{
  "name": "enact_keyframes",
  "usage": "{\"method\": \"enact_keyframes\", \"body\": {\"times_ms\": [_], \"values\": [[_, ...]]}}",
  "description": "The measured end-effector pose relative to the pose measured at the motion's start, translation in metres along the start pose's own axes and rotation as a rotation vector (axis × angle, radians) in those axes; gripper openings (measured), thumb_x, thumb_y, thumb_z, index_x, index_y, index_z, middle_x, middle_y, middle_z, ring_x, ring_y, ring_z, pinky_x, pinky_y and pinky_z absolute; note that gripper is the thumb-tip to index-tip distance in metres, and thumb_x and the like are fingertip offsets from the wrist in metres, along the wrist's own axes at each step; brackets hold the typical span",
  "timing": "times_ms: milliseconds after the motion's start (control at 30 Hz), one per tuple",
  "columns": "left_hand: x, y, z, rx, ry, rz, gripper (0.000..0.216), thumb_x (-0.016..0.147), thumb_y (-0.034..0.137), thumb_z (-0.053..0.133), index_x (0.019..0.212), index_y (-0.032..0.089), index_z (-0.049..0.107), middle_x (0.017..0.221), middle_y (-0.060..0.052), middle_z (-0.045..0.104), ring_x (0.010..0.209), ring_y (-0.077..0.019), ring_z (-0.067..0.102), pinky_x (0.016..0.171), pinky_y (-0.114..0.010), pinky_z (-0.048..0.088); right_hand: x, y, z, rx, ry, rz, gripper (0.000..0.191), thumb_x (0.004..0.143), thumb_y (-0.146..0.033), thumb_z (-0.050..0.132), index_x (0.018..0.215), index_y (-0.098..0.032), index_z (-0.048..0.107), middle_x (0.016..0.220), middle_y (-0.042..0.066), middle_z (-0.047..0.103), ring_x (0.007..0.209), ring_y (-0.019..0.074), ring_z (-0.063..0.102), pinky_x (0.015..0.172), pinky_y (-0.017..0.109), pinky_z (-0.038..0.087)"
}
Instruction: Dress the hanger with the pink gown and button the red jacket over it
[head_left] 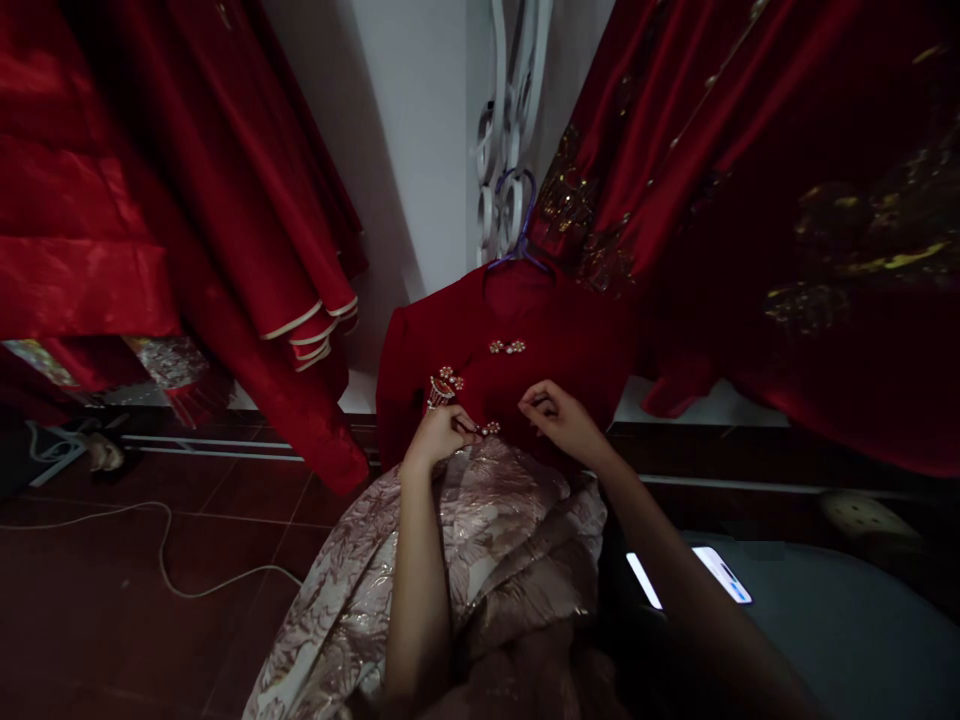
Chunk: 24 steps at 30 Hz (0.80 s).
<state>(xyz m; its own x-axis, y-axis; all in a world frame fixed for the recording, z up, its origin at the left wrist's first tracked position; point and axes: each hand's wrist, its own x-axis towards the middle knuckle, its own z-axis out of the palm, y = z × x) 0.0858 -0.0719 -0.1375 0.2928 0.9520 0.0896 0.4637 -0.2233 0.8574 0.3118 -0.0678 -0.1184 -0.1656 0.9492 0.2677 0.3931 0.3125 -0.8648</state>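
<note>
A dark red jacket (555,345) hangs on a hanger (517,245) in front of me, over a pale brocade skirt (517,530). My left hand (439,432) is closed in a pinch at a pearl knot button (490,428) near the jacket's hem. My right hand (559,415) is also pinched on the jacket fabric just right of that button. Another pearl button (507,347) sits higher on the chest. A beaded tassel ornament (444,387) hangs on the jacket above my left hand.
Red embroidered gowns hang at the left (225,200) and right (787,200). A white ornate stand (510,120) stands behind against a white wall. A white cable (161,545) runs over the dark tiled floor. A lit phone (720,572) lies on a grey surface at lower right.
</note>
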Motion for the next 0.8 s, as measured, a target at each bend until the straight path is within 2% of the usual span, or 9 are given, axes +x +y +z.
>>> {"method": "enact_keyframes", "body": {"times_ms": [100,200,400,633,800], "values": [[0.004,-0.001,0.008,0.082,0.017,0.001,0.017,0.061,0.023,0.069,0.074,0.014,0.063,0.074,-0.003,0.066,0.064,-0.0120,0.059,0.060,-0.022,0.043,-0.001,0.003,0.007,-0.034,-0.079,-0.011,0.020,0.078,-0.037,0.056,0.087,-0.019,0.055,0.088,0.005,0.062,0.077,0.0144,0.059,0.064,0.026,0.051],[0.007,0.001,0.013,0.155,0.064,0.050,0.013,0.063,0.020,0.067,0.074,0.016,0.062,0.076,-0.003,0.066,0.065,-0.0120,0.059,0.061,-0.021,0.042,-0.004,0.010,0.019,-0.004,-0.182,0.011,0.022,0.078,-0.032,0.055,0.096,-0.019,0.056,0.094,0.006,0.063,0.085,0.0143,0.060,0.078,0.030,0.049],[0.007,0.006,0.016,0.236,0.091,0.067,0.004,0.066,0.015,0.061,0.070,0.014,0.061,0.072,-0.004,0.065,0.065,-0.0127,0.058,0.061,-0.022,0.040,-0.006,0.028,0.038,0.036,-0.198,0.065,0.024,0.074,-0.029,0.061,0.094,-0.017,0.055,0.086,0.005,0.063,0.078,0.0131,0.059,0.075,0.029,0.050],[0.007,0.009,0.013,0.292,0.093,0.173,0.014,0.064,0.012,0.063,0.077,0.014,0.062,0.079,-0.004,0.065,0.070,-0.0133,0.057,0.064,-0.023,0.040,-0.002,0.031,0.037,0.109,-0.204,0.073,0.021,0.074,-0.032,0.061,0.088,-0.016,0.059,0.085,0.006,0.066,0.078,0.0146,0.062,0.076,0.030,0.049],[0.007,0.007,0.013,0.228,0.092,0.120,0.010,0.064,0.016,0.065,0.073,0.014,0.062,0.073,-0.003,0.065,0.066,-0.0126,0.057,0.061,-0.022,0.040,-0.002,0.031,0.037,0.140,-0.208,0.082,0.024,0.076,-0.033,0.060,0.093,-0.016,0.060,0.087,0.007,0.067,0.080,0.0156,0.063,0.076,0.030,0.050]]}}
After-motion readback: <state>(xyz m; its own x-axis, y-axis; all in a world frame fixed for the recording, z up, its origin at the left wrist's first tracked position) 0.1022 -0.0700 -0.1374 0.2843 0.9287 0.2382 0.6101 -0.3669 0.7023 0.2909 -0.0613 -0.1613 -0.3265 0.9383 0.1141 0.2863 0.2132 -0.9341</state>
